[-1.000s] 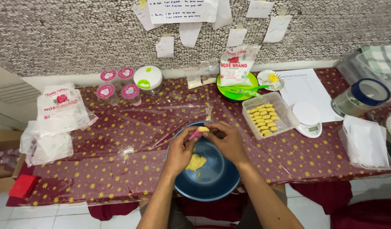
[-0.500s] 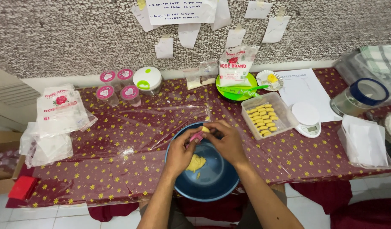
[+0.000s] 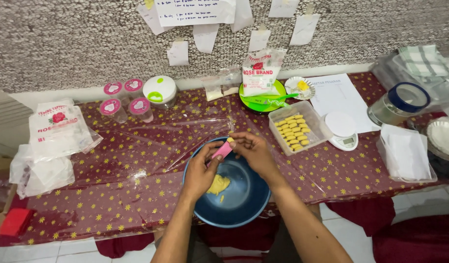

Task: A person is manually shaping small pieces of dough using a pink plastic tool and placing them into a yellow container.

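My left hand [image 3: 200, 170] grips a small pink tool [image 3: 221, 150] above a blue bowl [image 3: 244, 199]. A lump of yellow dough [image 3: 218, 184] lies inside the bowl. My right hand [image 3: 253, 152] pinches a little piece of yellow dough [image 3: 230, 140] at the tip of the pink tool. Both hands meet over the bowl's far rim. To the right stands a clear plastic box [image 3: 322, 127] with several rows of shaped yellow dough pieces [image 3: 292, 131].
A dark red star-print tablecloth [image 3: 112, 195] under clear plastic covers the table. A small white scale [image 3: 343, 130], a green plate [image 3: 249, 97] with a flour bag, pink-lidded jars [image 3: 122, 100], plastic bags [image 3: 49, 141], a glass jar [image 3: 397, 103] and paper stack [image 3: 404, 153] surround it.
My hands have stayed over the bowl. The pink tool now shows more clearly in my left hand, with the dough piece at its tip.
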